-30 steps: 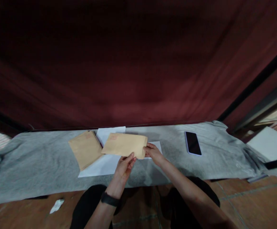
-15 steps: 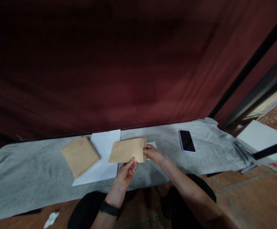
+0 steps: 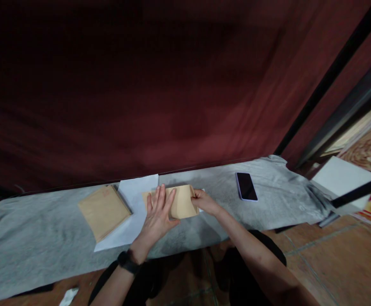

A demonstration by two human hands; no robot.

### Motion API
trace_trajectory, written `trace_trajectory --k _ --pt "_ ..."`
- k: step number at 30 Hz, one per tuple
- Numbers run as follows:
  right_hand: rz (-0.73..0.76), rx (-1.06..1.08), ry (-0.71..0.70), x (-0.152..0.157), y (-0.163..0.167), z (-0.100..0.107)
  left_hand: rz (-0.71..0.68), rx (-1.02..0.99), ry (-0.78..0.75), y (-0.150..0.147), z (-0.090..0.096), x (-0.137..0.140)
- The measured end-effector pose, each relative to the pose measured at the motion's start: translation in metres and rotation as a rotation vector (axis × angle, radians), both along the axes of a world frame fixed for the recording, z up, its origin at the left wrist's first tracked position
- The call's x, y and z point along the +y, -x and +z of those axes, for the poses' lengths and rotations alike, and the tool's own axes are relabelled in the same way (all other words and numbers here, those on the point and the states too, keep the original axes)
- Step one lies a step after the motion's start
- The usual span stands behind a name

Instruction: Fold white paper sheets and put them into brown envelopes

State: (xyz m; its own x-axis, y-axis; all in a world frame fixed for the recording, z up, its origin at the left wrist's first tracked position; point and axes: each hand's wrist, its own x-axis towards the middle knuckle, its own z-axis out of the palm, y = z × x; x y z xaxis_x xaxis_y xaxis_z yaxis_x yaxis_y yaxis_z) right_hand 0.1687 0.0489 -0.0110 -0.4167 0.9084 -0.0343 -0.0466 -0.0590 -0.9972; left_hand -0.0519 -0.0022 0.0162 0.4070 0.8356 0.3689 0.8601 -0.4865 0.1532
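A brown paper envelope [image 3: 182, 203] lies across the front of me, its right end bowed up. My left hand [image 3: 158, 208] rests flat on its left part with fingers spread, covering much of it. At the right end my right hand [image 3: 203, 200] grips the envelope, its fingertips hidden at the opening. A bit of white paper [image 3: 202, 209] shows beneath the right hand. To the left, a stack of brown envelopes [image 3: 104, 210] lies partly over white sheets of paper [image 3: 137, 193].
A grey cloth [image 3: 217, 229] covers the narrow bench. On it, to the right, lies a phone [image 3: 246, 186] with a dark screen. A dark red curtain [image 3: 185, 106] hangs behind. A white box-like object [image 3: 341, 180] stands at far right; crumpled tissue [image 3: 68, 296] lies on the floor.
My left hand has let go of the envelope's lower edge, moved left and spread flat on top of it. The envelope's right end now bows open more around my right fingers.
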Motion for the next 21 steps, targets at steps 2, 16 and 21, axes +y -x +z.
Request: trace_trajectory --k 2,16,21 --pt "0.039 0.023 0.018 -0.0012 -0.0028 0.0009 -0.046 0.103 0.000 0.0043 0.0013 0.0095" --pt "-0.008 -0.113 0.010 0.0027 -0.0061 0.0026 -0.064 0.209 -0.040 0.0060 -0.0020 0.0048" --pt "-0.094 -0.225 -0.016 0.0058 -0.0061 -0.0030 -0.065 0.191 -0.028 0.0072 -0.0047 0.0051"
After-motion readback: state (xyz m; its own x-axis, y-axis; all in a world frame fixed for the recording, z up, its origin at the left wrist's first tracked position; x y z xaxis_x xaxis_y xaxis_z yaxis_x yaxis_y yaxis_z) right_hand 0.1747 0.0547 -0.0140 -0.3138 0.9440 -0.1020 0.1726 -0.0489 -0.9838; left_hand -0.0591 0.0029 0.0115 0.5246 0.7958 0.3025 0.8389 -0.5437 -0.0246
